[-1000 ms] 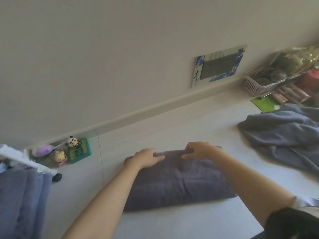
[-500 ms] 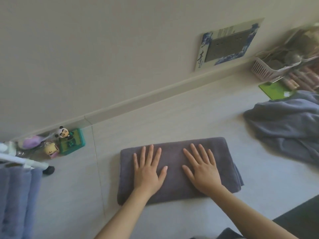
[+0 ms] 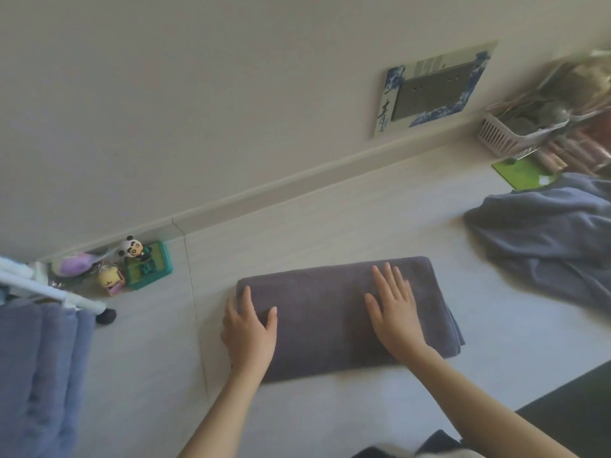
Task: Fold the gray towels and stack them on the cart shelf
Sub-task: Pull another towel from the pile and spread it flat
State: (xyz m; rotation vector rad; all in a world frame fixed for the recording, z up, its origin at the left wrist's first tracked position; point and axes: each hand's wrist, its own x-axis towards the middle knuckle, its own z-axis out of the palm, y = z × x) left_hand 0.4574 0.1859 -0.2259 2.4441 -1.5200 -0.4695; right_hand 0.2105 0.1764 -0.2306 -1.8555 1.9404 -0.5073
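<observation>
Left hand: your left hand (image 3: 248,328) lies at the left end of the folded gray towel (image 3: 344,317), fingers straight, thumb out across the cloth, outer fingers running along the towel's left edge.
Right hand: your right hand (image 3: 395,312) lies flat on the right half of the same towel, palm down, fingers straight and slightly spread, pointing toward the wall.
Folded gray towel: a long dark-gray rectangle on the pale table (image 3: 330,223), lengthwise left to right, its layered edges showing at the right end.
Unfolded towels: a rumpled blue-gray heap (image 3: 545,236) sits on the table to the right, well apart from the folded one.
Cart: at the far left, a white cart rail (image 3: 49,289) with a black wheel (image 3: 106,316) beneath it; bluish folded towels (image 3: 39,375) hang or stack below the rail, though you cannot tell how they sit.
Toys: a panda figure (image 3: 132,247), a green box (image 3: 148,266), a yellow figure (image 3: 111,280) and a purple item (image 3: 76,263) cluster by the wall, near the cart.
Wall: a blue-bordered card (image 3: 433,87) leans against it.
Far right: a white slatted basket (image 3: 509,137) holds blurred contents; a green card (image 3: 519,168) lies just in front.
</observation>
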